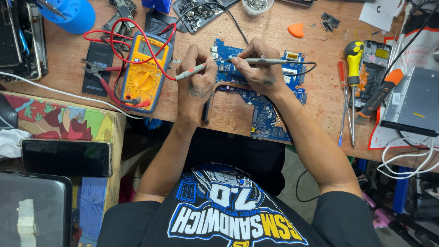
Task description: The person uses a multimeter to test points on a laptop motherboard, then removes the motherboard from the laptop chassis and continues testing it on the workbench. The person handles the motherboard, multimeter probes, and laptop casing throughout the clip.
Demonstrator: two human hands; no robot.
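Left hand (197,75) pinches the red probe (190,72), right hand (256,68) the grey probe (263,61), over the blue board (263,98) overhanging the table edge (228,130).

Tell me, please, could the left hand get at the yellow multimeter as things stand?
Probably yes: the multimeter lies right beside the left hand with bare wood between, though that hand's grip is taken by the red-tipped probe.

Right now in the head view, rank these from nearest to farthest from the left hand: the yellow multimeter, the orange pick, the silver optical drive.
From the left hand, which holds the red probe:
1. Yellow multimeter, just to its left on the bench.
2. Orange pick, up and to the right, beyond the blue circuit board.
3. Silver optical drive, at the bench's far right edge.
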